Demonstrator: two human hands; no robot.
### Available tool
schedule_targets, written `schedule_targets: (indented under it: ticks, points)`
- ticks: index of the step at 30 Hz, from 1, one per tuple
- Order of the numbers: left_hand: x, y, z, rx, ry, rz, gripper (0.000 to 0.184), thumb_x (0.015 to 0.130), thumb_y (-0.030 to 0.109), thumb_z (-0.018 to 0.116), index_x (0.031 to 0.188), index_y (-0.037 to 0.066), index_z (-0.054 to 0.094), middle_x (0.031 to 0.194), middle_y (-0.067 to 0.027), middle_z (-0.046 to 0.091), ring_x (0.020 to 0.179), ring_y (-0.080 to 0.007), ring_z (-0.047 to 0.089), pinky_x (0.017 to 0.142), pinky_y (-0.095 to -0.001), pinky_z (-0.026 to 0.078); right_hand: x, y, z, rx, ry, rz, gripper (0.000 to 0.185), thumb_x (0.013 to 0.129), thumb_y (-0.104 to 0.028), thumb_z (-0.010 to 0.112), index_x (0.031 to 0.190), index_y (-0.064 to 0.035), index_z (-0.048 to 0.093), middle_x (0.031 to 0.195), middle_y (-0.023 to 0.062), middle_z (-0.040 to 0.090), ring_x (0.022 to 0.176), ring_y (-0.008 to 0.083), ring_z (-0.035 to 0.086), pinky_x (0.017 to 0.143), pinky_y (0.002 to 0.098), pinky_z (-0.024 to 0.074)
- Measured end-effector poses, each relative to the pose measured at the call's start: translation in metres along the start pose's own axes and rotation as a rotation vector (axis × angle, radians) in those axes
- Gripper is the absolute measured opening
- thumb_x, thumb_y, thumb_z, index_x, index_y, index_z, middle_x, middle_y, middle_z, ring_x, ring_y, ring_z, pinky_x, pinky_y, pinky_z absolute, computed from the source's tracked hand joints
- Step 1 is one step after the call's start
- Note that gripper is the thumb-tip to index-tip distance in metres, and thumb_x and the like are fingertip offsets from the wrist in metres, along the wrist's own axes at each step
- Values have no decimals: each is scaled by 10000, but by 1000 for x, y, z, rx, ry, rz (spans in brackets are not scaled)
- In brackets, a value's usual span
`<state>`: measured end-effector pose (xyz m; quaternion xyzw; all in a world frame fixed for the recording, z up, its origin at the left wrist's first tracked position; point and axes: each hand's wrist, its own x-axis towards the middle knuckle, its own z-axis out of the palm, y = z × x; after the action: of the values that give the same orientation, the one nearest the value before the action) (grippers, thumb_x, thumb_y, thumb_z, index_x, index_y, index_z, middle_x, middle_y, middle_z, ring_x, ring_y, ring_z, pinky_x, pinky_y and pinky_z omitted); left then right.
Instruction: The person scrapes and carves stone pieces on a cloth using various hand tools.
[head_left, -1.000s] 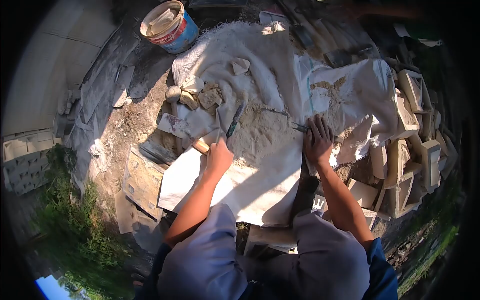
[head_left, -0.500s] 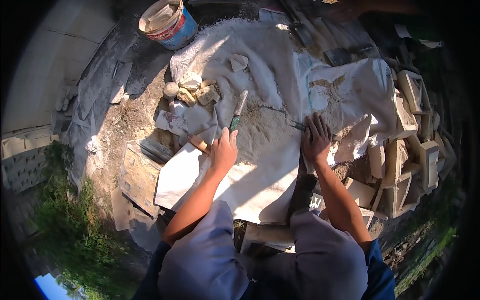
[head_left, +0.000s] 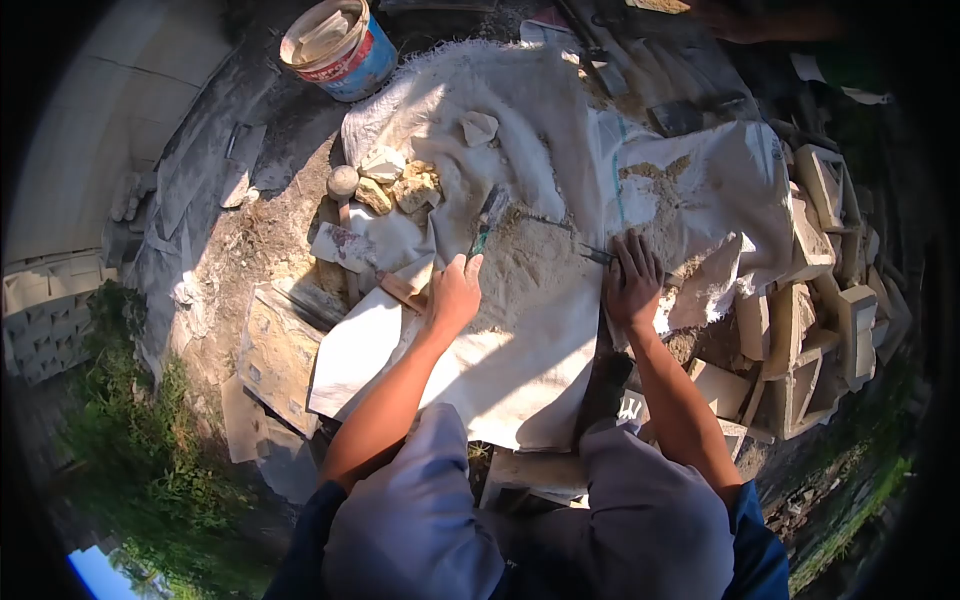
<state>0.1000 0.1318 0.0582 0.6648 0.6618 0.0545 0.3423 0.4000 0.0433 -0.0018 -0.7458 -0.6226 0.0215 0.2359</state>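
My left hand [head_left: 455, 296] is closed around the green handle of a flat-bladed tool [head_left: 488, 222], like a knife or a scraper. Its blade points away from me, over loose pale powder [head_left: 535, 260] on a white sack cloth [head_left: 530, 365]. To the right, my right hand [head_left: 634, 278] lies flat with its fingers stretched out, at the edge between two sheets. A thin dark metal tool [head_left: 597, 254] shows at its fingertips and partly passes under the hand. Beside my left hand lies a wooden handle [head_left: 402, 292].
A mallet [head_left: 342, 182] and several pale stones [head_left: 415, 188] lie left on the cloth. A blue and red bucket [head_left: 350, 62] stands at the back. Pale blocks [head_left: 800, 350] are piled at right. Another person's arm [head_left: 770, 22] shows at top right.
The blade in my left hand has turned from bright to dark and shifted slightly to the right. My right hand stays in nearly the same place.
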Motion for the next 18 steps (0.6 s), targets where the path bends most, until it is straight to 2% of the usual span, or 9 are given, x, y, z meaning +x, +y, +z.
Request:
schedule_targets:
  ticks: [1, 3, 7, 11, 12, 13, 15, 16, 18]
  points:
    - [-6, -3, 8, -2, -10, -3, 410, 1044, 395, 478, 1020, -4, 567, 816, -307, 639, 845, -533, 596, 742, -582, 441, 0, -1, -1, 7, -5, -3, 437, 918, -180, 577, 1346, -101, 620, 1457, 170, 540, 1374, 345, 479, 1142, 473, 328]
    - [-14, -5, 17, -29, 232, 160, 450, 1041, 398, 485, 920, -23, 585, 828, -305, 640, 849, -529, 592, 745, -561, 447, -5, -3, -3, 17, -6, 14, 439, 918, -180, 577, 1347, -101, 619, 1459, 170, 538, 1374, 345, 479, 1141, 475, 329]
    - [7, -9, 9, 2, -21, 72, 425, 1048, 399, 466, 978, -8, 565, 793, -295, 619, 814, -516, 570, 734, -552, 439, -4, -5, 1, 5, 11, 5, 443, 916, -176, 575, 1351, -102, 617, 1460, 167, 538, 1374, 341, 480, 1142, 474, 328]
    - [-15, -5, 16, -87, 203, 75, 434, 1042, 375, 482, 869, -13, 571, 796, -304, 612, 811, -520, 574, 704, -565, 429, -3, -1, -1, 5, 9, -16, 441, 916, -181, 575, 1348, -99, 618, 1456, 167, 542, 1371, 338, 485, 1143, 475, 327]
    - [-18, -10, 20, -59, 228, 167, 420, 1045, 358, 483, 872, -13, 576, 803, -308, 617, 823, -522, 584, 709, -564, 435, -5, -1, -1, 6, 11, -10, 441, 916, -181, 575, 1348, -99, 618, 1456, 167, 542, 1371, 338, 485, 1143, 475, 327]
    - [-13, -14, 22, -57, 232, 169, 420, 1045, 358, 483, 872, -13, 576, 803, -308, 617, 823, -522, 584, 709, -564, 435, -3, -2, -1, 4, 19, -5, 441, 917, -182, 573, 1347, -98, 618, 1457, 169, 541, 1372, 339, 484, 1143, 477, 325]
    - [-6, -16, 16, 23, -1, 73, 391, 1052, 357, 473, 932, -3, 566, 804, -304, 625, 834, -521, 590, 716, -566, 437, -3, -4, 0, 7, 27, -9, 441, 918, -184, 571, 1347, -97, 617, 1457, 171, 540, 1372, 339, 483, 1144, 479, 324]
    - [-7, -13, 12, 44, -4, 57, 342, 1055, 333, 482, 921, 20, 514, 754, -265, 630, 800, -513, 606, 717, -561, 461, -1, -3, 2, 11, 24, -10, 442, 917, -186, 573, 1348, -97, 617, 1458, 170, 540, 1372, 339, 483, 1144, 476, 324]
    - [-22, -9, 16, 30, 89, 77, 353, 1050, 341, 488, 949, 7, 543, 788, -280, 641, 817, -518, 610, 727, -563, 466, -5, 0, 0, 11, 5, -4, 443, 917, -188, 575, 1348, -97, 617, 1458, 168, 540, 1372, 339, 483, 1143, 473, 323]
